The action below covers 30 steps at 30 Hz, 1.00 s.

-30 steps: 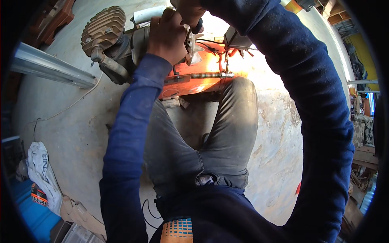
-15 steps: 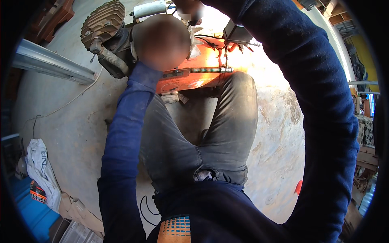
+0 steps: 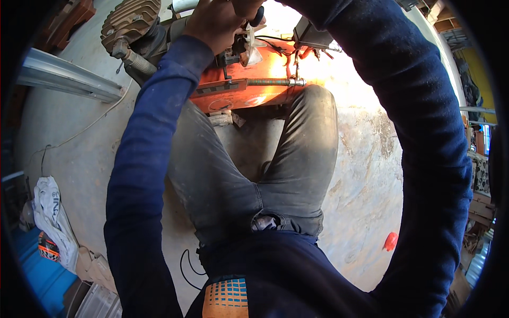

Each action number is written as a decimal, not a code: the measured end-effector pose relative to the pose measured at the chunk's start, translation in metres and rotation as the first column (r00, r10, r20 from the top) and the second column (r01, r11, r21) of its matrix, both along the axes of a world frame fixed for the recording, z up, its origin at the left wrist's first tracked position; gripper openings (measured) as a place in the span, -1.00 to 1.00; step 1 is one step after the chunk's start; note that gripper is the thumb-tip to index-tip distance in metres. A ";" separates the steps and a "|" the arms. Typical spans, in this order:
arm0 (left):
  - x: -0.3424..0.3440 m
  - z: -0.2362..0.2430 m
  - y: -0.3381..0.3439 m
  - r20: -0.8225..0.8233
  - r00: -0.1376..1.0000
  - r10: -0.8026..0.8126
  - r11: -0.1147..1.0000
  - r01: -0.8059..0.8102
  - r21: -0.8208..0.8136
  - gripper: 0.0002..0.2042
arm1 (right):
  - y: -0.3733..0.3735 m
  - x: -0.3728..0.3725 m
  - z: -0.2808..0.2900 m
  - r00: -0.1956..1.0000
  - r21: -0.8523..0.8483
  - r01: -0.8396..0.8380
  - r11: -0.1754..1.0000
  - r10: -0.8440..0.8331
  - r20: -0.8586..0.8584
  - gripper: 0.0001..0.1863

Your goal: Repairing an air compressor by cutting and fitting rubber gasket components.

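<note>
An air compressor with an orange tank point(image 3: 249, 95) stands before my knees. On it are a finned tan cylinder head point(image 3: 130, 21) at the left and a pale fan point(image 3: 251, 52) near the middle. My left hand point(image 3: 218, 24) is over the motor area beside the fan, its fingers bent and partly hidden at the top edge. Against it is my right hand point(image 3: 247, 7), largely cut off by the frame. A dark piece with a rounded end point(image 3: 258, 17) shows at the right fingers. What the left fingers hold, if anything, cannot be made out.
A dark box point(image 3: 312, 36) with wires sits right of the fan. At the left are a metal beam point(image 3: 69, 74), a thin cable point(image 3: 101, 117) on the floor and a white sack point(image 3: 53, 212). Something red point(image 3: 391, 241) lies on the floor at the right.
My left hand has moved up and away, toward the top edge, and its forearm has swung left. More of the fan's lower side shows. The red thing on the floor is more fully in view.
</note>
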<state>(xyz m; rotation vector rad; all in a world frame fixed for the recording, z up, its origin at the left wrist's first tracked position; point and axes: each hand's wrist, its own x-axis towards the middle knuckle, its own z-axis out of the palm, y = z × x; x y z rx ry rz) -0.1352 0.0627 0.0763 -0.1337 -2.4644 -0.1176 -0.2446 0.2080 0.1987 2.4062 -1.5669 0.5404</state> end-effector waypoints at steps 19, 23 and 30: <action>-0.013 -0.011 -0.017 -0.072 0.991 -0.114 0.980 0.124 0.152 -0.63 | -0.056 0.060 0.008 0.713 0.574 0.694 0.434 -0.306 -0.631 -0.62; -0.009 -0.006 -0.016 0.080 0.990 -0.112 0.965 0.089 0.248 -0.62 | -0.056 0.071 0.012 0.633 0.513 0.756 0.406 -0.256 -0.730 -0.60; 0.001 0.023 -0.002 0.396 0.915 0.082 0.992 -0.111 0.052 -0.57 | -0.048 0.080 0.014 0.644 0.567 0.765 0.306 -0.378 -0.665 -0.57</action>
